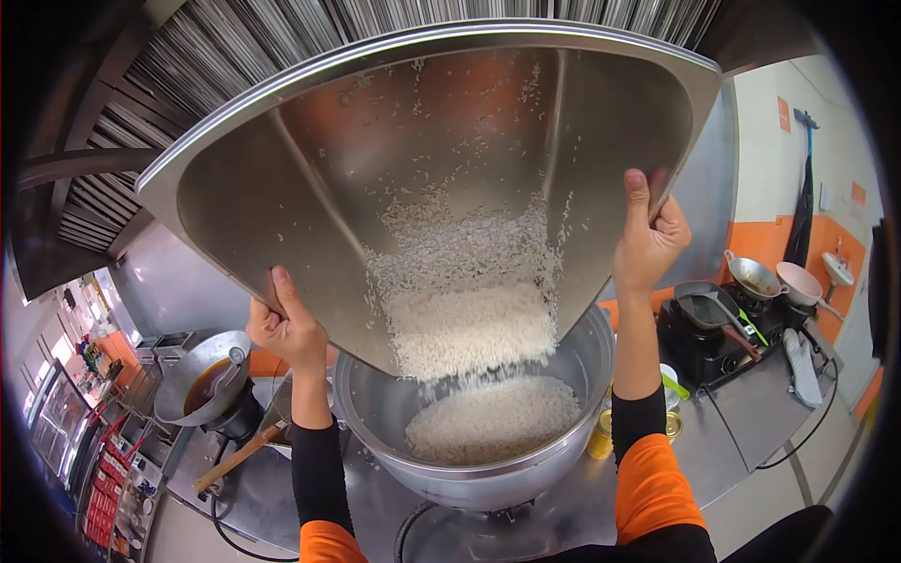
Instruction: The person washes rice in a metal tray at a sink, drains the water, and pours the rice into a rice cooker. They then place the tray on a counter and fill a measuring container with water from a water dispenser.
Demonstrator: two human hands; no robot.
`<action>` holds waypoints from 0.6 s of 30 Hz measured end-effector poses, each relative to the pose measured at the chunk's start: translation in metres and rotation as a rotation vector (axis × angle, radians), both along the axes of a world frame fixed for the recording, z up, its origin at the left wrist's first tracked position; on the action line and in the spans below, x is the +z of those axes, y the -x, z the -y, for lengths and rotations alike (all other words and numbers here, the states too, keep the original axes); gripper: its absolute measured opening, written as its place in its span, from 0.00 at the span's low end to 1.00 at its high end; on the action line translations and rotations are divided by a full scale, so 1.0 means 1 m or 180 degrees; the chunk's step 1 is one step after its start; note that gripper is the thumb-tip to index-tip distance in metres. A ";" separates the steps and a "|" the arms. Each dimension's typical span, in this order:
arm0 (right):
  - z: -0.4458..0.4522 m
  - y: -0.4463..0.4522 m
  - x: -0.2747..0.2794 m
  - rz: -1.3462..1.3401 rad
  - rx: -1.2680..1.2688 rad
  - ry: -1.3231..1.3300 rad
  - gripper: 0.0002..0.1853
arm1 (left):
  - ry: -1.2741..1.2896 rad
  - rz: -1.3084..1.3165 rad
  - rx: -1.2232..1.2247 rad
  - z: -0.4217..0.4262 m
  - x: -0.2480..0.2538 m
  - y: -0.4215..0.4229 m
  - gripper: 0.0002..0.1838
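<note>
A large steel food pan (619,122) is tipped steeply over a big metal pot (479,479). White rice grains (474,328) slide down the pan's inside and fall over its lower edge. Below, a mound of rice (493,418) lies in the pot. My left hand (289,324) grips the pan's rim at the lower left, thumb on the inner side. On the right, my right hand (649,235) holds the opposite rim higher up, fingers wrapped behind it. Some grains cling to the pan's upper wall.
Left of the pot stands a wok (202,375) with dark liquid and a metal utensil; a wooden handle (239,457) lies nearby. Yellow cans (602,436) stand right of the pot. Farther right are a square pan (706,308) on a stove and an oven mitt (802,366).
</note>
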State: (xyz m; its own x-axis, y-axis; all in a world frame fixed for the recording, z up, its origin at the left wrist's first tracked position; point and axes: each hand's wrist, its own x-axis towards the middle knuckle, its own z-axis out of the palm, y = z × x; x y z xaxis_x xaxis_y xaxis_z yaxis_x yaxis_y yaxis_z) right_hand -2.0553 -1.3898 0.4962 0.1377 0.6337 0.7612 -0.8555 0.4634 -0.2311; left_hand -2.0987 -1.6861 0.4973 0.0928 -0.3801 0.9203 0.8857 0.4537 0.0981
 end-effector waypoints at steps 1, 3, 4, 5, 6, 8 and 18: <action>0.000 -0.002 0.003 -0.0039 0.0004 0.0024 0.20 | 0.0001 -0.0094 -0.0036 0.001 0.003 -0.001 0.10; -0.002 -0.007 0.006 -0.0098 -0.0002 0.0070 0.20 | -0.0001 -0.0263 -0.0123 0.001 0.006 -0.002 0.10; -0.001 -0.009 0.008 -0.0132 -0.0014 0.0082 0.19 | -0.0007 -0.0222 -0.0125 0.001 0.007 -0.004 0.09; 0.001 -0.011 0.010 -0.0172 -0.0023 0.0092 0.19 | -0.0015 -0.0187 -0.0123 0.001 0.010 -0.009 0.09; 0.002 -0.012 0.012 -0.0220 -0.0030 0.0103 0.19 | -0.0022 -0.0160 -0.0120 0.000 0.012 -0.012 0.09; 0.001 -0.014 0.015 -0.0211 -0.0016 0.0081 0.18 | -0.0011 -0.0084 -0.0140 0.004 0.013 -0.013 0.09; 0.005 -0.001 0.031 -0.0015 0.0260 0.0096 0.21 | 0.0201 0.0362 0.0609 0.008 0.028 0.005 0.13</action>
State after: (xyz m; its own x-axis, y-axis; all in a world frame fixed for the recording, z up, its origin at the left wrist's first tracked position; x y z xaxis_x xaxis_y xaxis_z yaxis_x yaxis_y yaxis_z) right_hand -2.0546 -1.3946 0.5269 0.0881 0.6657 0.7410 -0.8913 0.3849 -0.2398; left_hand -2.1033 -1.6941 0.5249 0.0520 -0.3070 0.9503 0.7678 0.6207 0.1585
